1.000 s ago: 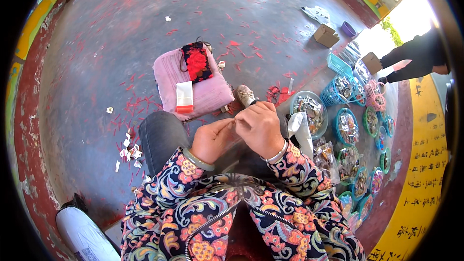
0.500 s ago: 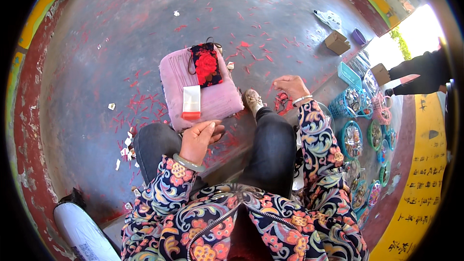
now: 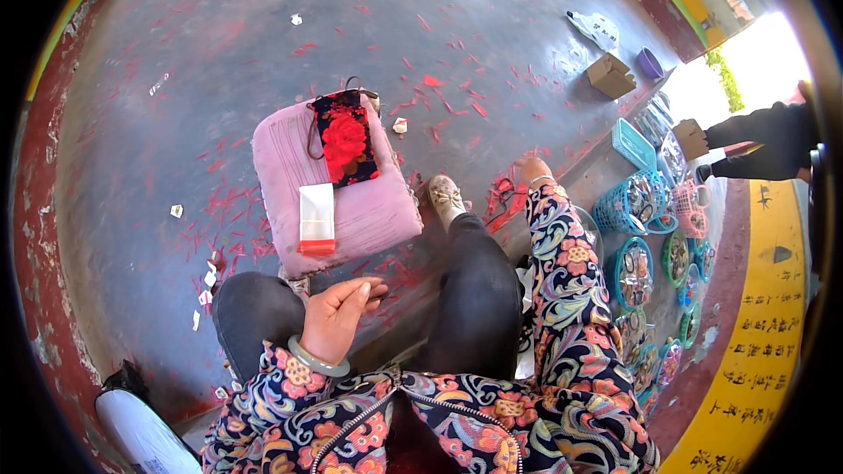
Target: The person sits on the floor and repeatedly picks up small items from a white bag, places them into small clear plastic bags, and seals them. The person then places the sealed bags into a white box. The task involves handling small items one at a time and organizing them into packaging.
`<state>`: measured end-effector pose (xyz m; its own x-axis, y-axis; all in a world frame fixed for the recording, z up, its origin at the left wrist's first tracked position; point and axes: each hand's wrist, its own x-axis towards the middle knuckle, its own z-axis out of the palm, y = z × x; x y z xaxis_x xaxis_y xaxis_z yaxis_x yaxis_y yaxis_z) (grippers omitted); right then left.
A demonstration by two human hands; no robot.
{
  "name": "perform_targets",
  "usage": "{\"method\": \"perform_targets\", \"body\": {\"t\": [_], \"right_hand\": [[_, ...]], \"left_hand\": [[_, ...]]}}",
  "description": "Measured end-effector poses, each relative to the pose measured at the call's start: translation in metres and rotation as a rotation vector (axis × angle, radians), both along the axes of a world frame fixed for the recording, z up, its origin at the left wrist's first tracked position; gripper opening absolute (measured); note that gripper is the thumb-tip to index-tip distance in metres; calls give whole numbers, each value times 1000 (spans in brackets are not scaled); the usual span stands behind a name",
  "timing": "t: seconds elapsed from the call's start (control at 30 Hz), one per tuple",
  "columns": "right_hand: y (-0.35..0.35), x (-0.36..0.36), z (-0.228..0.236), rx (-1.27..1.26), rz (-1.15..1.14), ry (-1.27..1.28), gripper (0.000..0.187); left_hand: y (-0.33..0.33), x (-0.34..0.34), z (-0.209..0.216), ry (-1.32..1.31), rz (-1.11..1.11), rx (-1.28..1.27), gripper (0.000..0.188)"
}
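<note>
My left hand (image 3: 338, 319) is over my left thigh, its thumb pressed to the bent fingers; whatever may be between them is too small to make out. My right hand (image 3: 533, 170) reaches out past my right knee, beside a small heap of red strips (image 3: 502, 202) on the floor; its fingers are mostly hidden. In front of me stands a pink padded seat (image 3: 369, 226). On it lie a black cloth pouch (image 3: 345, 142) with a large red rose and a whitish see-through packet (image 3: 317, 218) with a red end.
Several baskets (image 3: 627, 208) of small packed goods line the right side. Beyond them are a cardboard box (image 3: 611, 76), a purple basin (image 3: 650, 63) and another person's dark-clothed legs (image 3: 764, 136). Red scraps and white paper bits (image 3: 209, 276) litter the floor. A white sack (image 3: 145, 430) lies at lower left.
My right hand has lowered toward the heap of red strips, its fingers turning out of sight. My left hand keeps its pinched shape. The view has shifted slightly, moving the seat leftward and lower.
</note>
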<state>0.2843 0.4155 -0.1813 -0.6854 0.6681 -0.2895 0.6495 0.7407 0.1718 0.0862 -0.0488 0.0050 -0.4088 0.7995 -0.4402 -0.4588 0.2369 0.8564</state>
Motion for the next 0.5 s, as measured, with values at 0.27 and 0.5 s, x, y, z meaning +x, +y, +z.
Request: {"method": "perform_targets", "body": {"t": [0.27, 0.5], "right_hand": [[35, 44, -24, -23, -20, -223, 28], [40, 35, 31, -20, 220, -230, 32]], "left_hand": [[5, 0, -1, 7, -39, -26, 26], [5, 5, -1, -8, -23, -32, 27]]}}
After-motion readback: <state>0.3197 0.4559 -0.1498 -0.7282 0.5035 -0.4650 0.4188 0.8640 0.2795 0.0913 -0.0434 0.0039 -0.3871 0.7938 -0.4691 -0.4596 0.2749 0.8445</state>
